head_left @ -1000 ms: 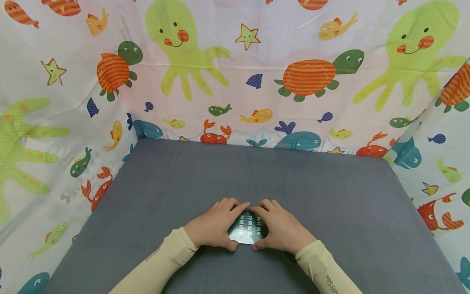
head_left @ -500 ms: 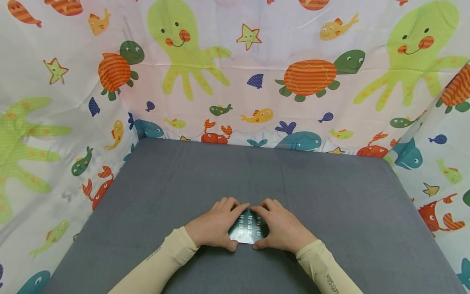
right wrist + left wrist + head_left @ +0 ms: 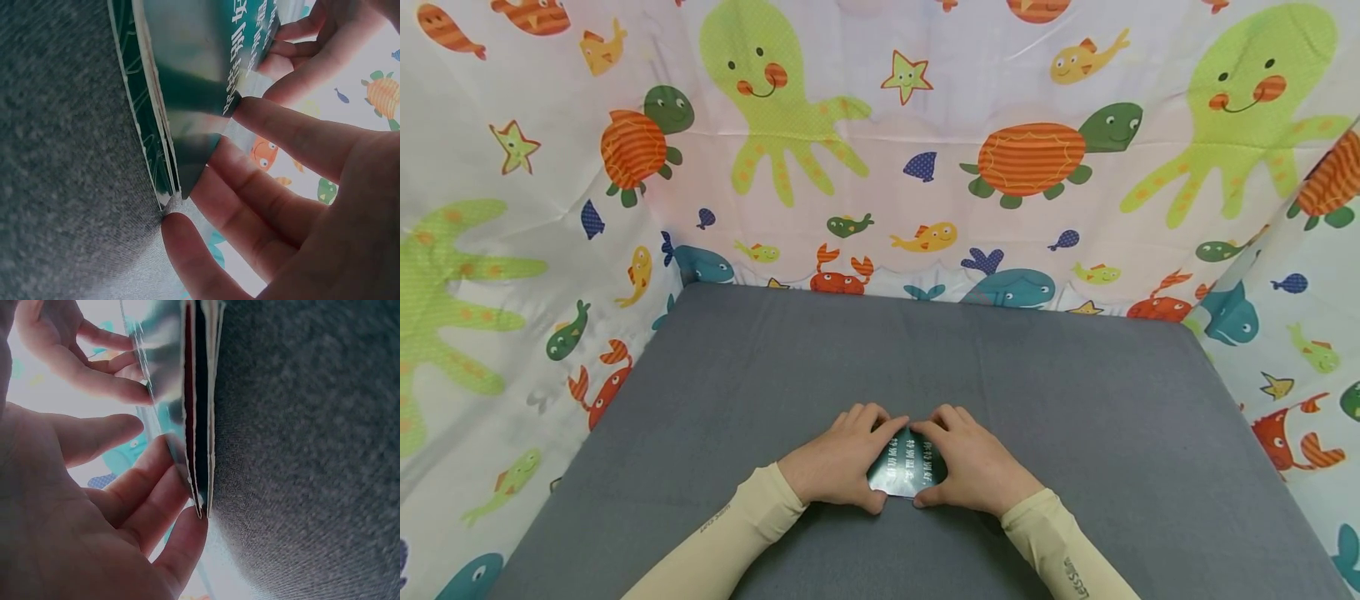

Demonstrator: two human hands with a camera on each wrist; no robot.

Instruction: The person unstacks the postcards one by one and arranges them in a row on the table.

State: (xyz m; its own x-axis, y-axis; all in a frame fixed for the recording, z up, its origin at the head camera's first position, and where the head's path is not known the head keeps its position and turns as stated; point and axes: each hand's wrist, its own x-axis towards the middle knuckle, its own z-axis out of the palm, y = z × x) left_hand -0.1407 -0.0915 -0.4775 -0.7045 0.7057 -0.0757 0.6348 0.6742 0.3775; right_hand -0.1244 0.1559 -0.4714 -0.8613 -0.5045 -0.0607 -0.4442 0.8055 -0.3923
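A glossy dark-green printed packet (image 3: 904, 477) with white characters lies on the grey cloth, close to its front middle. Thin layers with pale edges show along the packet's side (image 3: 199, 412) in the left wrist view, slightly parted. My left hand (image 3: 842, 460) holds its left side, thumb at the near edge and fingers at the far edge. Opposite it, my right hand (image 3: 976, 463) grips the right side the same way. In the right wrist view the right thumb (image 3: 187, 247) sits right at the packet's lower corner. Both index fingertips nearly meet at the far edge.
A grey cloth-covered table (image 3: 865, 358) spreads around the hands. White curtains (image 3: 917, 192) with printed sea animals stand behind it and along both sides. Cream sleeves (image 3: 737, 529) cover the forearms.
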